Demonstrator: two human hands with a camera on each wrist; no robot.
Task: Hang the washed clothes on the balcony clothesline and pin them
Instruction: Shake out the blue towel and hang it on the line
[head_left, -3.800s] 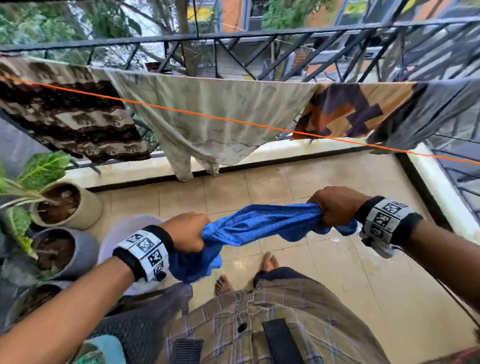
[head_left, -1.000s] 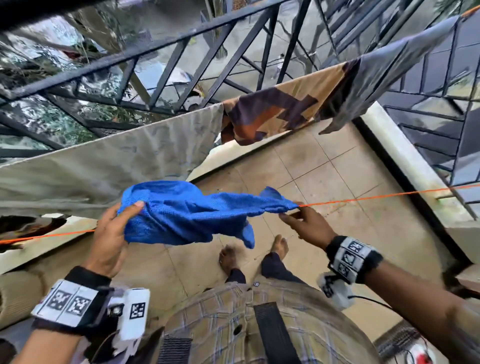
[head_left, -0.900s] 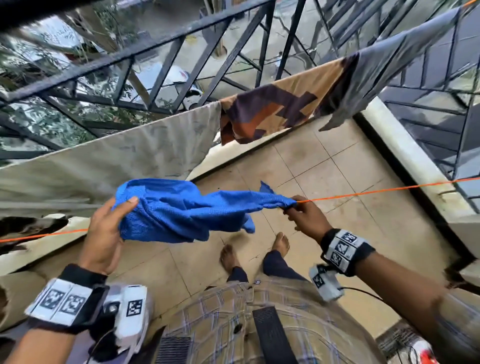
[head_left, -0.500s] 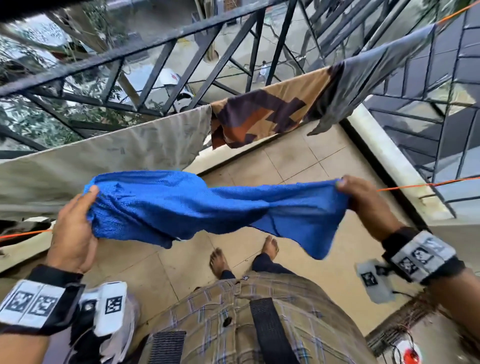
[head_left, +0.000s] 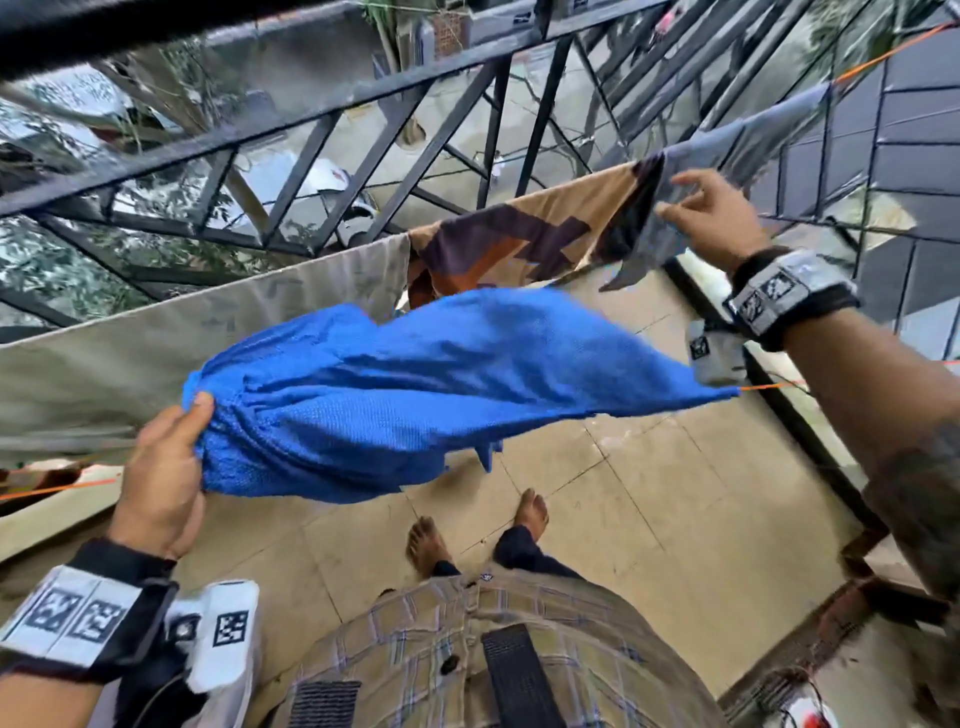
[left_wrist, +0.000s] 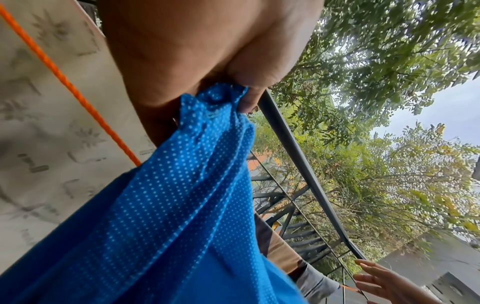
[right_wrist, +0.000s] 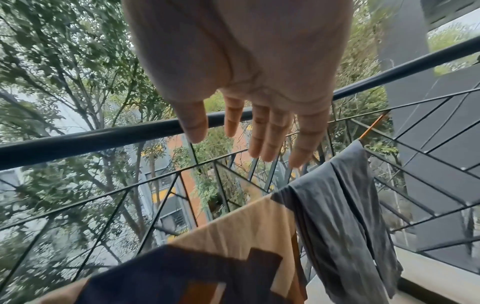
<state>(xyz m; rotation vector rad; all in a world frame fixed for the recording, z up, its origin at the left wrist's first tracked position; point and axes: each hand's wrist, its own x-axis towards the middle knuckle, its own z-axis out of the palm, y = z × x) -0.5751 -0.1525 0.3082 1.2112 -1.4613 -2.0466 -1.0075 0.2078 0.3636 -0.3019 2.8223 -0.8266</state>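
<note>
A blue dotted cloth (head_left: 415, 384) lies bunched over the near orange clothesline (head_left: 774, 385), stretching from lower left to right. My left hand (head_left: 192, 415) grips its gathered left end; the left wrist view shows the fingers pinching the cloth (left_wrist: 168, 205) beside the line (left_wrist: 64, 82). My right hand (head_left: 711, 218) is off the blue cloth, raised with straight, spread fingers by the top edge of a grey garment (head_left: 727, 150). In the right wrist view the right hand (right_wrist: 249, 133) holds nothing, hovering just above that garment (right_wrist: 342, 216).
A tan and brown patterned cloth (head_left: 519, 239) and a beige printed cloth (head_left: 208, 332) hang on the farther line before the black metal railing (head_left: 311, 114). That line's orange end (head_left: 883, 57) runs to the top right. My bare feet (head_left: 530, 514) stand on beige tiles.
My right hand let go of the blue cloth's right end and rose to the grey garment on the farther line. The left hand keeps its grip; the cloth now lies spread along the near line.
</note>
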